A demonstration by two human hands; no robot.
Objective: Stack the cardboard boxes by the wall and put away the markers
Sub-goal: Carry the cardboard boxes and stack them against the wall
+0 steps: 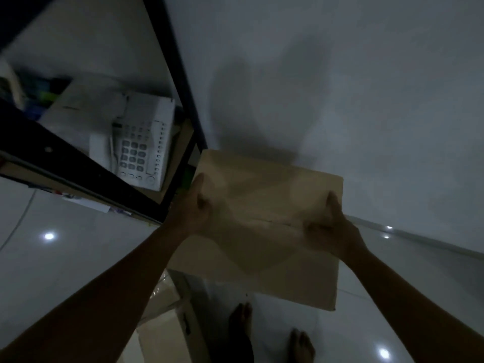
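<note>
Dim wall (340, 74) behind; both hands (199, 205) (332, 226) seemingly clasp cardboard box (264, 195) sides.

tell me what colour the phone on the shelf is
White or off-white, with grey keys; the phone shows in the dim head view, the only one.

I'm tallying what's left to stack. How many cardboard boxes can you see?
2. One box is held in both hands, the left hand and the right hand, near the wall; a second box sits on the floor below. More may be hidden.
</note>
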